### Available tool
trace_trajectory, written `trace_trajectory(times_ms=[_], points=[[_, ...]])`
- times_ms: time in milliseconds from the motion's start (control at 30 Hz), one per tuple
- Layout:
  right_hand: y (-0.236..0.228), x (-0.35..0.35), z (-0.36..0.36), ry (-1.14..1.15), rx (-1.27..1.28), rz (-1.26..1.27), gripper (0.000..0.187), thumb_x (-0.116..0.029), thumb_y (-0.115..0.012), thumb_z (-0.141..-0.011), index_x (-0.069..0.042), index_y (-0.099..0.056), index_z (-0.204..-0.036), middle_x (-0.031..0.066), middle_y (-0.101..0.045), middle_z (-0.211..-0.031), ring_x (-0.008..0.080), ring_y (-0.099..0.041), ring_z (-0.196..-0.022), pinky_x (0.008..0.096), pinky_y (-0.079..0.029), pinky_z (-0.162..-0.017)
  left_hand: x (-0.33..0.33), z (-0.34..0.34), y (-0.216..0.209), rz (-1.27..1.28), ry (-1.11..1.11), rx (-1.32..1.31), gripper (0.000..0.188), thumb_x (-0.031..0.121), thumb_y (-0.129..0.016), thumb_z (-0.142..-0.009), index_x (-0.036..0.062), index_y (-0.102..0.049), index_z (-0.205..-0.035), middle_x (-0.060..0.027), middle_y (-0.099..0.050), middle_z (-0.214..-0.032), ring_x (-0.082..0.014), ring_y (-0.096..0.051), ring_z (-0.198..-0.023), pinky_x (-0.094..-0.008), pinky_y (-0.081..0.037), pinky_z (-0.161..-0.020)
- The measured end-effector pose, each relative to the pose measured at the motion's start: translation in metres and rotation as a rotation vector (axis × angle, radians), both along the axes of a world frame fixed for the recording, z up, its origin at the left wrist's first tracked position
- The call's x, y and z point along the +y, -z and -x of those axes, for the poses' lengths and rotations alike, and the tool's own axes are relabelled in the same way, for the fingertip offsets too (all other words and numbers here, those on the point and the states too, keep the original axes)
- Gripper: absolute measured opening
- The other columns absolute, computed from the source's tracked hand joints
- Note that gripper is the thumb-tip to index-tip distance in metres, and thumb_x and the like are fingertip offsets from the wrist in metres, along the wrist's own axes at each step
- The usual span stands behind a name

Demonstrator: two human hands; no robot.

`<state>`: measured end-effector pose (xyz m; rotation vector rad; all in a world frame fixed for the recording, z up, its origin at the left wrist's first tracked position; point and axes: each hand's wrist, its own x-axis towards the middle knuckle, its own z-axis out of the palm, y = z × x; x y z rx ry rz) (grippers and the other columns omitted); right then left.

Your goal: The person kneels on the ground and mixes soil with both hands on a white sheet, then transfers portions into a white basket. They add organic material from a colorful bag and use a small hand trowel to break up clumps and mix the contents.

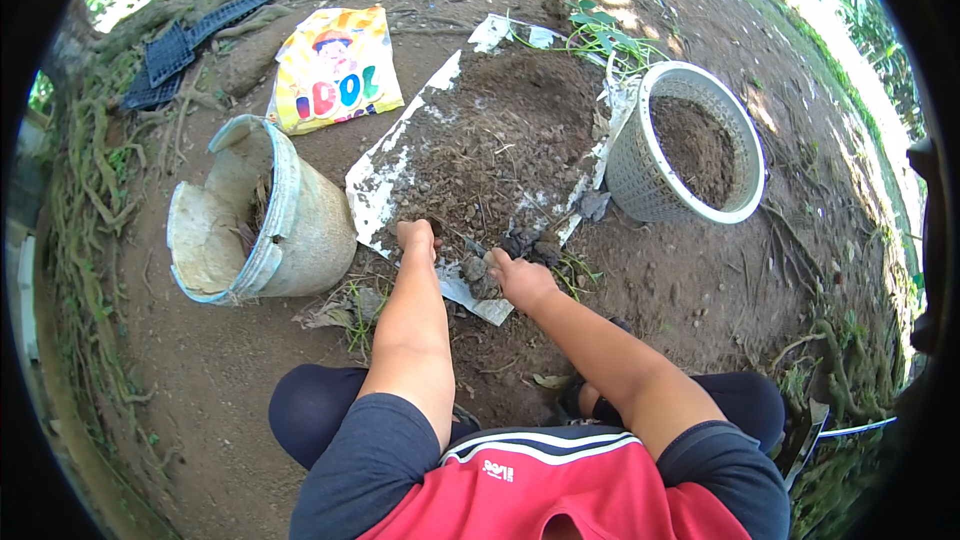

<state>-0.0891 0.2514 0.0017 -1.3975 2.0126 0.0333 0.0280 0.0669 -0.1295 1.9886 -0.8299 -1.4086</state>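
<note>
A heap of loose brown soil [530,105] with bits of root lies on a spread white sheet [375,185] in front of me. My left hand [417,237] reaches to the sheet's near left part, its fingers curled down at the soil. What it holds, if anything, is hidden. At the near edge my right hand [522,280] is closed, its thumb and fingers against a grey clod of soil [484,278]. Darker clods [530,244] lie just beyond that hand.
A cracked whitish bucket [310,225] leans at the left. To the right, a pale mesh-sided basket [640,165] holds brown soil. Behind are a yellow-and-white printed bag [335,65] and black plastic trays [170,55]. Green vines [605,30] and tree roots [95,180] edge the ground.
</note>
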Motion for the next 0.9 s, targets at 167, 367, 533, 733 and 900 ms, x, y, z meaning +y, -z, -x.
trace_trajectory(times_ms=[167,367,533,733,900], points=[[-0.005,-0.008,0.001,0.042,-0.14,0.493,0.039,-0.032,-0.045,-0.094,-0.012,-0.04,-0.127,0.0202,-0.063,-0.098,0.0395,-0.061,-0.088,0.0472,-0.049,-0.074,0.003,-0.001,-0.001,-0.019,0.017,0.1,0.026,0.002,-0.057,-0.078,-0.0044,-0.047,-0.102,-0.0188,-0.059,-0.08,-0.0246,-0.054,-0.04,-0.0365,-0.042,-0.037],[0.003,-0.008,0.0,0.038,-0.064,0.361,0.04,-0.032,-0.043,-0.094,-0.009,-0.04,-0.126,0.0192,-0.063,-0.1,0.0394,-0.061,-0.088,0.045,-0.05,-0.074,-0.002,-0.002,-0.001,-0.047,0.059,0.047,0.025,0.001,-0.057,-0.079,-0.0059,-0.048,-0.1,-0.0201,-0.06,-0.08,-0.0258,-0.056,-0.041,-0.037,-0.043,-0.037],[0.011,-0.006,0.007,-0.001,-0.026,0.126,0.04,-0.034,-0.043,-0.094,-0.009,-0.04,-0.125,0.0183,-0.064,-0.097,0.0383,-0.061,-0.086,0.0452,-0.05,-0.074,-0.005,-0.003,0.007,-0.033,0.092,0.037,0.02,0.001,-0.056,-0.079,-0.0076,-0.049,-0.096,-0.0209,-0.06,-0.079,-0.0261,-0.057,-0.043,-0.0358,-0.044,-0.037],[0.006,-0.012,0.003,0.09,-0.238,0.829,0.039,-0.034,-0.042,-0.094,-0.013,-0.04,-0.127,0.0185,-0.065,-0.091,0.0376,-0.062,-0.085,0.0465,-0.049,-0.075,-0.002,-0.003,0.012,0.01,0.049,0.117,0.025,0.001,-0.056,-0.079,-0.0072,-0.047,-0.101,-0.0206,-0.059,-0.083,-0.0258,-0.056,-0.042,-0.0353,-0.044,-0.037],[0.012,-0.005,0.001,0.0,-0.025,0.13,0.042,-0.034,-0.044,-0.093,-0.011,-0.039,-0.129,0.0217,-0.064,-0.091,0.0368,-0.063,-0.086,0.0479,-0.049,-0.076,-0.004,-0.003,0.015,0.024,0.07,0.043,0.031,-0.003,-0.046,-0.077,-0.0062,-0.045,-0.108,-0.0207,-0.059,-0.089,-0.0282,-0.057,-0.044,-0.0366,-0.045,-0.037]])
